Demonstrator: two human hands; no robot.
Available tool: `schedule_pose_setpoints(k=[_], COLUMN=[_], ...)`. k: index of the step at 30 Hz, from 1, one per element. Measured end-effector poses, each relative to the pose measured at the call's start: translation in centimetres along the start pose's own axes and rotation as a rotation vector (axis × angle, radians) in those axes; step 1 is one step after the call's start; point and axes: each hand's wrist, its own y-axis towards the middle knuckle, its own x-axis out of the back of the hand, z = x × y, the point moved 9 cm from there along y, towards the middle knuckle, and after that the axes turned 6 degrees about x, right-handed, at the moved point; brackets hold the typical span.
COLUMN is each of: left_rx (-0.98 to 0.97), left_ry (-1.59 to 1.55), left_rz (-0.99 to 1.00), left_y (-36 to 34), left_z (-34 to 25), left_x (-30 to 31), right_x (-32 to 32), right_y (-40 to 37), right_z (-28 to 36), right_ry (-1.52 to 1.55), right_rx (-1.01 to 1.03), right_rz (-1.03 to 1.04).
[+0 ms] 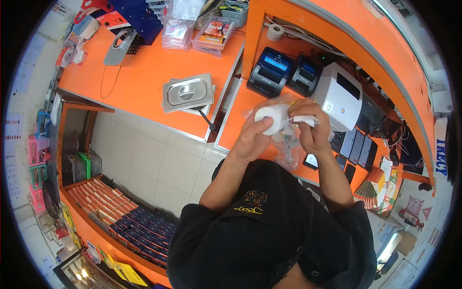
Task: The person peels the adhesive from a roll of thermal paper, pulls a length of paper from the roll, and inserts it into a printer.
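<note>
My left hand (252,137) is closed around a white paper roll (272,120), held above the counter's edge in front of my chest. Just right of it, my right hand (314,132) pinches the loose paper end (306,120) of the roll between thumb and fingers. Clear plastic wrapping (287,153) hangs below and behind both hands. Beyond them, two black receipt printers, one with a blue top (277,61) and a smaller one (305,74), stand beside a white label printer (339,98).
Metal lids (187,92) lie on the left orange counter (139,82). Several phones (356,147) rest on the right. Another small paper roll (275,32) sits behind the printers. Rows of small boxes (139,231) fill a low shelf at lower left. An orange beam (356,38) arches over the printers.
</note>
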Motion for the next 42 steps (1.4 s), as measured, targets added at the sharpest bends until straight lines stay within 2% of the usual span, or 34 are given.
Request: schedule_pose_setpoints(k=[1, 2, 4, 6, 8, 9, 10, 11, 12, 13, 14, 16, 17, 20, 21, 24, 25, 26, 28, 30, 32, 33, 34, 36, 39, 41, 42], left_rx=[0.029, 0.035, 0.204, 0.23, 0.208, 0.208, 0.211, 0.214, 0.211, 0.186, 0.165, 0.163, 0.157, 0.139, 0.139, 0.105, 0.062, 0.016, -0.048, -0.105, -0.193, -0.195, -0.233, -0.265, -0.276, -0.449, -0.452], left_ry=[0.06, 0.057, 0.113, 0.067, 0.11, 0.109, -0.018, -0.147, -0.148, -0.158, -0.167, -0.148, -0.135, -0.156, -0.155, -0.124, -0.118, -0.112, -0.078, -0.045, 0.006, 0.007, 0.06, 0.114, 0.265, 0.623, 0.624], left_rz=[-0.012, -0.011, 0.02, 0.026, 0.037, 0.037, -0.003, -0.049, -0.061, -0.107, -0.148, -0.114, -0.088, -0.107, -0.11, -0.08, -0.068, -0.057, -0.103, -0.144, -0.173, -0.173, -0.188, -0.199, -0.203, -0.181, -0.176], left_y=[-0.2, -0.3, -0.2, 0.0, 0.1, 0.1, 0.2, 0.0, -0.2, -0.2, -0.1, -0.1, -0.1, 0.0, 0.0, 0.4, 0.5, 0.4, 0.3, 0.3, 0.0, -0.1, -0.3, -0.4, -0.1, -0.5, -0.4], left_z=[-0.1, -0.2, 1.3, 2.0, 1.8, 1.8, 1.8, 1.8, 1.8, 1.5, 1.1, 0.8, 0.8, 0.7, 0.6, 0.1, -0.4, -0.9, -1.5, -1.9, -2.7, -2.8, -3.2, -3.4, -3.2, -3.9, -4.0], left_x=[-0.1, -0.2, -0.6, -0.5, -0.3, 0.3, 1.5, 2.4, 2.5, 2.8, 3.1, 2.7, 2.4, 2.6, 2.5, 1.9, 1.9, 2.0, 2.5, 2.6, 2.2, 2.2, 2.2, 1.9, 1.2, 0.3, 0.0], right_x=[0.2, 0.2, 0.4, 0.8, 0.5, 0.8, 4.2, 4.9, 3.5, 4.1, 4.1, 4.4, 4.9, 5.4, 5.1, 3.8, 3.5, 4.1, 2.9, 3.0, 2.2, 2.6, 3.3, 4.0, 1.7, -0.2, -1.0], right_y=[-0.1, -0.1, 0.0, -0.1, 0.2, -0.1, 0.0, -0.8, 2.7, 3.4, 3.3, 2.6, 2.2, 2.7, 3.3, 2.9, 2.3, 1.8, 0.5, -0.4, -0.8, -1.1, -1.1, 0.4, -0.1, -0.4, -0.6], right_z=[0.1, 0.2, -0.5, -1.4, -0.6, 2.6, 1.3, -0.9, 1.8, 2.6, 2.4, 0.9, 0.3, 0.7, 1.4, 2.0, 2.2, 2.1, 2.7, 2.5, 2.7, 1.0, 0.2, 1.6, 0.0, -0.4, -0.5], right_ry=[-0.164, -0.169, -0.274, -0.276, -0.441, -0.916, -0.246, 0.435, 0.931, 0.76, 0.764, 0.747, 0.828, 0.932, 0.867, 0.858, 1.023, 1.027, 1.447, 1.525, 1.366, 1.125, 0.591, -0.039, -0.14, -0.153, -0.159], right_rx=[-0.021, -0.026, -0.123, -0.152, -0.027, 0.442, 0.084, -0.288, -0.146, -0.153, -0.149, -0.28, -0.301, -0.251, -0.174, -0.234, -0.296, -0.296, -0.332, -0.329, -0.336, -0.325, -0.386, -0.275, -0.355, -0.367, -0.377], right_rz=[0.001, -0.001, -0.035, -0.043, 0.014, -0.03, -0.262, -0.457, -0.269, -0.231, -0.235, -0.285, -0.357, -0.384, -0.305, -0.254, -0.208, -0.202, 0.005, 0.051, 0.192, -0.005, 0.049, -0.038, -0.007, 0.02, 0.062])
